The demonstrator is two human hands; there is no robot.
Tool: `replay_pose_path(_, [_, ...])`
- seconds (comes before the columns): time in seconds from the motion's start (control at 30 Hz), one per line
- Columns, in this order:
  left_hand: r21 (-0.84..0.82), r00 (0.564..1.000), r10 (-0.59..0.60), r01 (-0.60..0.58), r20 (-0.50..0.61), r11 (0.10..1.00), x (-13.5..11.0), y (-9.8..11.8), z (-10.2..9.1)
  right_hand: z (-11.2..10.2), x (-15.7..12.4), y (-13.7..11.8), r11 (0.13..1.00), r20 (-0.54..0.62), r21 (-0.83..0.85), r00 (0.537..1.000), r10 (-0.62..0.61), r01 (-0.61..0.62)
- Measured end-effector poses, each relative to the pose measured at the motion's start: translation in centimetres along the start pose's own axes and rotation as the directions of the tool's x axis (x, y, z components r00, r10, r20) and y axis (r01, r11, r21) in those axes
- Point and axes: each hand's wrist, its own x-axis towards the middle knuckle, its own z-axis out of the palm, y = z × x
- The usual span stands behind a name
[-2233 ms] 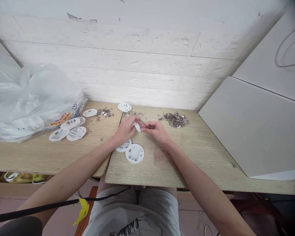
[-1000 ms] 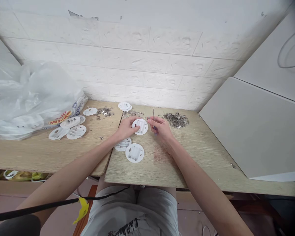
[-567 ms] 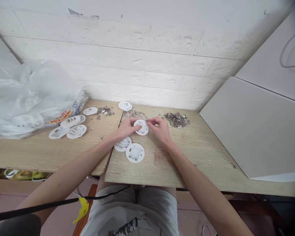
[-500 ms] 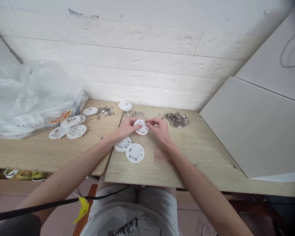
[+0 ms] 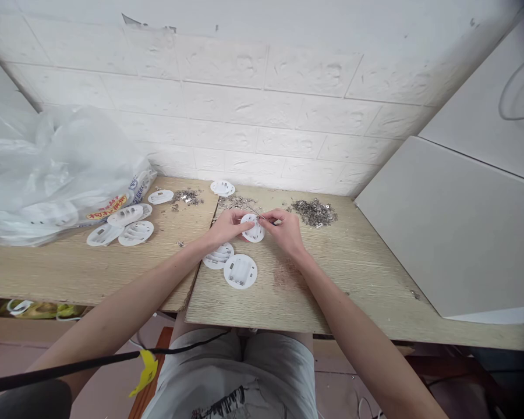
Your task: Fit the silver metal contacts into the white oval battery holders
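Note:
My left hand [image 5: 226, 227] is closed on the edge of a round white plastic battery holder [image 5: 254, 231], its thumb lying over the top face. Pinched in my right hand [image 5: 287, 230] is a thin metal tool [image 5: 255, 212], slanting up and to the left across the far edge of the holder; its exact kind is too small to make out. Just below my hands lie two more white battery holders, one flat [image 5: 240, 272] with small metal pieces in it and another [image 5: 218, 256] partly under it. A bit of red shows beneath the held piece.
Piles of small metal contacts [image 5: 315, 213] lie right of my hands and at the back left [image 5: 188, 197]. Several white holders [image 5: 135, 233] rest beside a clear plastic bag [image 5: 70, 169]. One holder [image 5: 222, 188] is near the wall. A grey panel [image 5: 458, 227] stands at right.
The held battery holder has shifted slightly right and down. The thin tool has moved a little left and lower. Both hands keep their grip.

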Motion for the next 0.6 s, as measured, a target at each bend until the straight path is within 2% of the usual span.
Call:
replay_pose_path(0.3, [0.024,0.988,-0.022,0.026,-0.153,0.999,-0.01,0.45,0.00,0.12,-0.08,-0.60,0.988,0.057,0.135,0.996,0.069,-0.077])
replay_pose_path(0.5, [0.007,0.990,-0.028,0.030,-0.139,1.000,-0.09,0.43,-0.12,0.29,0.02,-0.54,0.893,0.208,0.355,0.955,0.212,-0.276])
replay_pose_path(0.6, [0.042,0.990,-0.017,0.023,-0.139,0.999,-0.12,0.23,-0.25,0.39,-0.04,-0.56,0.889,0.231,0.367,0.952,0.199,-0.274])
